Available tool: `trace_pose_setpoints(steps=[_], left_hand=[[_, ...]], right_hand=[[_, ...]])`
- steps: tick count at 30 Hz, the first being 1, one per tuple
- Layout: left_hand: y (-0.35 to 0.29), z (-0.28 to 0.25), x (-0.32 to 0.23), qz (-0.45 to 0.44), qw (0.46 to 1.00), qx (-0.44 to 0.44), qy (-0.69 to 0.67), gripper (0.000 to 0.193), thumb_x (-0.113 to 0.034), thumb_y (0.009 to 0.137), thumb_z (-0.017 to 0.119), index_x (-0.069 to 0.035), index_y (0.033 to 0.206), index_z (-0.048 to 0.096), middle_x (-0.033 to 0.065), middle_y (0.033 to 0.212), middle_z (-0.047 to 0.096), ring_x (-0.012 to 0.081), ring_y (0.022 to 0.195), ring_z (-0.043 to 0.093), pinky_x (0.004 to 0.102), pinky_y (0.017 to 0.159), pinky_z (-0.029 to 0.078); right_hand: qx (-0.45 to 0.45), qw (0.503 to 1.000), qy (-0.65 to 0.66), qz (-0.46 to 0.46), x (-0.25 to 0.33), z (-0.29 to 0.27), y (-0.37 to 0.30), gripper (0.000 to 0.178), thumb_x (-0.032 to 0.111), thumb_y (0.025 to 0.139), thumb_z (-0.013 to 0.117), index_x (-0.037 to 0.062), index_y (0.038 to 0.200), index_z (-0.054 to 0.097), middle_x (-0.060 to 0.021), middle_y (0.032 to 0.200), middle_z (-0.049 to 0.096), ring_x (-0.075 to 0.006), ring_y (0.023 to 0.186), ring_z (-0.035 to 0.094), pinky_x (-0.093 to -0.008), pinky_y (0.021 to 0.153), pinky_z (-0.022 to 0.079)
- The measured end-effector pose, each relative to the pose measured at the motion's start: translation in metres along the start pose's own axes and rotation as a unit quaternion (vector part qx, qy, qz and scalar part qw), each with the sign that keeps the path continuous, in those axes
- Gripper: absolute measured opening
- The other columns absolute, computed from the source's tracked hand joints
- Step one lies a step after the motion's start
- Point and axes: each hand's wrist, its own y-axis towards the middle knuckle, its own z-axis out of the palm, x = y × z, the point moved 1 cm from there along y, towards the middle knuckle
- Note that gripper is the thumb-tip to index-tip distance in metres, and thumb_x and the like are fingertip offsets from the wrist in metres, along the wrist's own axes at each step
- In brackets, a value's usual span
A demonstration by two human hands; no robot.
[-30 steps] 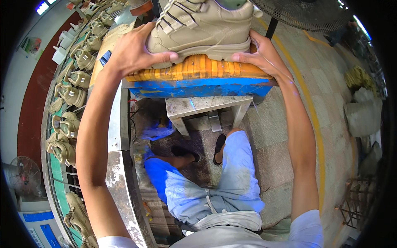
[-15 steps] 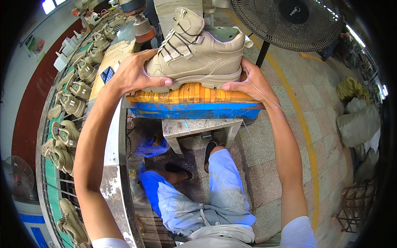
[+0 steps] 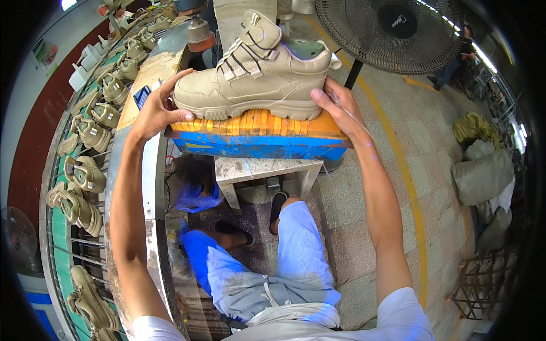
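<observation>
A beige lace-up shoe (image 3: 259,91) with dark laces and a thick sole rests sideways on a ribbed orange pad (image 3: 259,126), its toe to the left. The pad tops a worn blue block (image 3: 261,146). My left hand (image 3: 156,113) is curved around the toe, thumb low by the sole and fingers on the far side. At the heel, my right hand (image 3: 341,111) presses its thumb against the side, with its other fingers behind. A thin clear strand lies across my right wrist. The shoe's green inside shows at the collar.
On the left, a green conveyor (image 3: 62,250) carries several similar beige shoes. A phone (image 3: 141,97) lies on the bench beside it. A black fan (image 3: 392,28) stands at far right. Sacks (image 3: 483,176) and a rusty metal rack (image 3: 483,284) are along the right. A stool (image 3: 267,169) supports the block.
The shoe has come down flatter on the pad and shifted left. My left hand has slid from over the toe to its tip; my right thumb has moved up from the sole to the heel.
</observation>
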Motion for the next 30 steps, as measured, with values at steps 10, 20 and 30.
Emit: trace_pose_setpoints(steps=[10,20,30], left_hand=[[-0.002,0.001,-0.001,-0.010,0.999,-0.026,0.027,0.103,-0.004,0.065,0.096,-0.007,0.158,0.051,0.0095,0.140,0.068,0.0203,0.124,0.064,0.0354,0.112,0.049],[-0.041,0.026,-0.017,0.012,0.994,-0.088,0.059,0.089,-0.007,0.075,0.094,0.000,0.153,0.052,0.0121,0.137,0.068,0.0187,0.124,0.062,0.0340,0.111,0.049],[-0.115,0.188,-0.042,0.152,0.866,-0.388,0.276,0.059,-0.018,0.094,0.074,0.001,0.148,0.057,0.0160,0.124,0.064,0.0238,0.093,0.057,0.0347,0.082,0.049]], right_hand=[[0.014,1.000,0.008,0.011,0.006,0.003,-0.005,0.078,0.047,0.092,0.080,-0.0075,0.143,0.058,-0.0234,0.137,0.066,-0.0318,0.130,0.063,-0.0413,0.113,0.046],[-0.079,0.996,-0.050,-0.015,-0.015,0.002,-0.018,0.076,0.050,0.105,0.063,-0.0028,0.157,0.045,-0.0251,0.140,0.066,-0.0318,0.131,0.063,-0.0434,0.117,0.044],[-0.284,0.901,0.153,0.289,-0.123,0.060,-0.185,0.049,0.028,0.109,0.042,-0.0023,0.142,0.063,-0.0035,0.092,0.063,-0.0125,0.077,0.054,-0.0289,0.079,0.052]])
